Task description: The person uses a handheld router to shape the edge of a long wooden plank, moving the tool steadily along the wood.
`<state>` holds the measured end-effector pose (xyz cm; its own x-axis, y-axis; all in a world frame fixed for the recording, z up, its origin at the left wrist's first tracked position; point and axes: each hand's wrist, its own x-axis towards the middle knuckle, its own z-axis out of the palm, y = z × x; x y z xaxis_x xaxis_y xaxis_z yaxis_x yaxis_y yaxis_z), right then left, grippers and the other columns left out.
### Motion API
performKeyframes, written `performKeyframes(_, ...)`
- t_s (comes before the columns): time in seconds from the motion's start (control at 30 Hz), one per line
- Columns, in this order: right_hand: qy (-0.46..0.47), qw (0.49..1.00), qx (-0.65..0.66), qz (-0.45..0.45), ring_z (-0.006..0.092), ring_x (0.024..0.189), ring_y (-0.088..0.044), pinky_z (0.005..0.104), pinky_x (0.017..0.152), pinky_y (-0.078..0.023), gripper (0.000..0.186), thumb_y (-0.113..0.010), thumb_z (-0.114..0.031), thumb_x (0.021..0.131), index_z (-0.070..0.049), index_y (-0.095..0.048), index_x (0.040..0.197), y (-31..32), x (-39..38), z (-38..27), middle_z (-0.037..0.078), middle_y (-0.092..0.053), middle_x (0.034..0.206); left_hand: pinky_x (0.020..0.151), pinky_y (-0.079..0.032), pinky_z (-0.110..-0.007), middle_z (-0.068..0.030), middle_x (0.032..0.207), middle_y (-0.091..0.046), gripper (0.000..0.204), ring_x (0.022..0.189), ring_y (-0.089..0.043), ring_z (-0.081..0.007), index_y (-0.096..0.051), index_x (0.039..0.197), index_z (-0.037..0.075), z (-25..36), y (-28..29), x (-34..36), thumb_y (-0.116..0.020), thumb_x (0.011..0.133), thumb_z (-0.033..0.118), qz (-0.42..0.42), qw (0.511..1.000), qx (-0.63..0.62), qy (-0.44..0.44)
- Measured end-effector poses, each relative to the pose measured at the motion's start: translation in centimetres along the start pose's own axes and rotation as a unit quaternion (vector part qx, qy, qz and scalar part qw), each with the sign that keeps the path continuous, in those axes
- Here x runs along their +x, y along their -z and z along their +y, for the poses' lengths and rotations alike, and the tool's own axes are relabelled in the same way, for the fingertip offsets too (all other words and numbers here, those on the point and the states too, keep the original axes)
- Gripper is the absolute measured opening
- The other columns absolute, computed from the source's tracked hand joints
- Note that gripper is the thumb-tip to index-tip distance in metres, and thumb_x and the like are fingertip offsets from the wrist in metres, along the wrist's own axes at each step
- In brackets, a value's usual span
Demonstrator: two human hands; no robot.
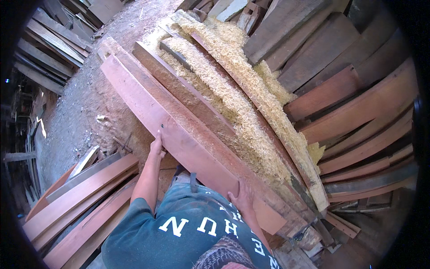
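Note:
A long pinkish wooden plank lies diagonally in front of me, near my body, along a rough dusty timber. My left hand grips the plank's near edge around its middle, its thumb on the face and the other fingers partly hidden. Nearer its lower right end, my right hand holds the same edge with bent fingers. Beyond the timber, boards lie thickly covered in pale wood shavings.
More planks lean or lie stacked at the right and lower left. Weathered boards stand piled at the upper left, beside a strip of dirt and gravel floor. Wood offcuts lie at the lower right.

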<state>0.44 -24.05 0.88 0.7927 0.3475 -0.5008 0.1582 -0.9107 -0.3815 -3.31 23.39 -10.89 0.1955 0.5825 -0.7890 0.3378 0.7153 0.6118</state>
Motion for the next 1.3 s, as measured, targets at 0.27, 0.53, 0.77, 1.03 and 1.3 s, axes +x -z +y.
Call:
performKeyframes(0.27, -0.061, 0.996, 0.030, 0.057, 0.0437, 0.135, -0.052, 0.0569, 0.115, -0.038, 0.071, -0.075, -0.048, 0.088, -0.006, -0.057, 0.142, -1.5, 0.7, -0.1, 0.024, -0.061, 0.140, 0.114, -0.045, -0.060, -0.0215, 0.153, -0.053, 0.086, 0.136, -0.056, -0.0391, -0.044, 0.154, 0.000, -1.3, 2.7, 3.5, -0.059, 0.100, 0.065, -0.182, 0.980, -0.077, 0.022)
performKeyframes(0.53, -0.113, 0.990, 0.081, -0.035, 0.0441, 0.139, -0.049, 0.0570, 0.118, -0.034, 0.074, -0.071, -0.054, 0.091, -0.006, -0.056, 0.145, -0.4, -0.5, 0.2, 0.024, -0.057, 0.147, 0.100, -0.056, -0.047, -0.0139, 0.147, -0.061, 0.076, 0.127, -0.064, -0.0309, -0.047, 0.154, 0.009, -0.5, 3.1, 1.9, -0.051, 0.104, 0.066, -0.173, 0.983, 0.017, 0.052)
performKeyframes(0.77, 0.010, 1.000, 0.023, 0.004, 0.0457, 0.143, -0.044, 0.0564, 0.122, -0.031, 0.087, -0.075, -0.056, 0.086, -0.003, -0.049, 0.151, 2.5, -3.7, -2.8, 0.028, -0.051, 0.151, 0.041, -0.031, -0.029, 0.0073, 0.057, -0.039, 0.044, 0.043, -0.033, -0.0119, -0.051, 0.080, 0.018, 3.8, -0.6, -4.6, -0.059, 0.105, 0.052, -0.134, 0.991, 0.027, 0.008)
performKeyframes(1.03, -0.004, 0.996, -0.031, 0.088, 0.0368, 0.116, -0.057, 0.0539, 0.098, -0.043, 0.067, -0.087, -0.027, 0.073, -0.007, -0.055, 0.129, 5.1, 0.9, -3.0, 0.015, -0.062, 0.120, 0.100, -0.053, -0.045, -0.0168, 0.124, -0.060, 0.066, 0.116, -0.062, -0.0288, -0.047, 0.148, -0.002, 9.2, -6.9, -8.5, -0.069, 0.100, 0.037, -0.173, 0.975, 0.132, -0.048)
performKeyframes(1.3, -0.040, 0.997, -0.022, 0.065, 0.0381, 0.117, -0.059, 0.0551, 0.098, -0.041, 0.070, -0.088, -0.015, 0.070, -0.008, -0.053, 0.130, 3.5, 0.6, -2.8, 0.015, -0.063, 0.120, 0.116, -0.038, -0.051, -0.0244, 0.145, -0.048, 0.081, 0.138, -0.046, -0.0413, -0.041, 0.154, 0.002, 9.9, -5.4, -12.1, -0.065, 0.077, 0.000, -0.051, 0.520, 0.596, -0.610)
